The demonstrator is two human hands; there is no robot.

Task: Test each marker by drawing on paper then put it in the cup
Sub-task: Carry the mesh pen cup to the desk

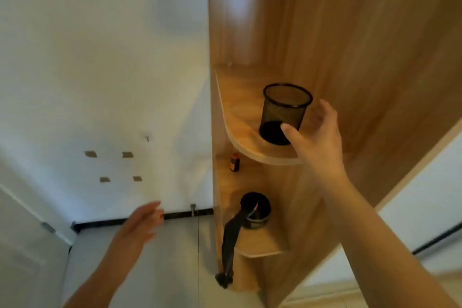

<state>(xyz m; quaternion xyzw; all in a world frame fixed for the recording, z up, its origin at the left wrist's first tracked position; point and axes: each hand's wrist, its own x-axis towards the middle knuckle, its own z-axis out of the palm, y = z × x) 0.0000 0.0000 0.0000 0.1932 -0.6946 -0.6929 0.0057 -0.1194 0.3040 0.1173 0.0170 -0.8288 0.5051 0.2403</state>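
Just ahead of the right hand, on the upper curved shelf of a wooden unit, stands the black mesh cup, upright and with nothing visible inside it. The right hand is spread, fingers straight and parted, thumb extended toward the base of the cup; the thumb tip overlaps the cup's lower wall in this view, but whether it touches cannot be told. No grip is formed.

The left hand is held low and well apart from the cup, fingers loosely extended, holding nothing; it is blurred.

Below the right hand, on the next shelf down, stands a small orange-capped bottle. Lower again, a dark round tin sits on the bottom shelf with a dark strap trailing out of it toward the floor. No markers and no paper are in view.

Handling assessment: the cup appears to be thin wire mesh, so likely light, rigid and slightly rough, with little risk of slipping. Being light and unloaded, it could tip or skid if nudged at the rim. The sound hold is judged to be round the middle of the wall, thumb on the near side and fingers on the far side, then a straight lift clear of the shelf edge.
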